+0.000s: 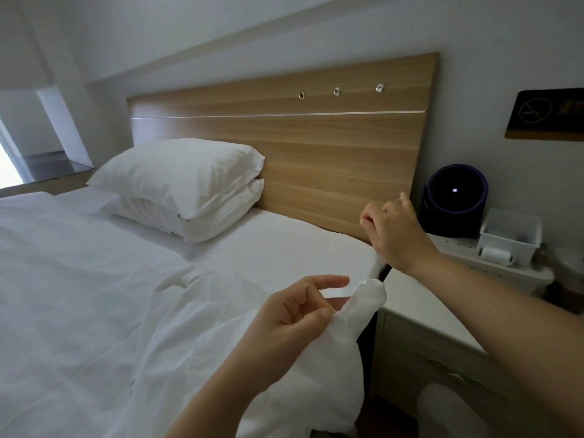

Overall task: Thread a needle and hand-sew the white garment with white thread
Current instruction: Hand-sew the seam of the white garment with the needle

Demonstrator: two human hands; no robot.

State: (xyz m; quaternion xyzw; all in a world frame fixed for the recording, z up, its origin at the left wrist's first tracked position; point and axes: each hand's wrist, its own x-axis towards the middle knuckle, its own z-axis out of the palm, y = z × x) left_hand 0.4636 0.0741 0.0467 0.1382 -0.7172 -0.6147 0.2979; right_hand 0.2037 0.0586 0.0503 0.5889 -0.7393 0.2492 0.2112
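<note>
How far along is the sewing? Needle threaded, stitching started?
Done: unconfirmed; needle and thread are too fine to see. The white thread spool lies by the white tray on the bedside shelf. In hand: the left hand pinches a fold of the white garment; the right hand is raised away, fingers curled, consistent with drawing a stitch through. Left: likely more stitches, knotting, trimming.

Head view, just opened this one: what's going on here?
A person is at the edge of a bed, working on a white garment that lies across it. The left hand pinches a bunched fold of the garment and holds it up. The right hand is raised near the headboard with fingers curled, as if drawing thread taut, though needle and thread are too fine to make out. A white spool lies on the bedside shelf.
</note>
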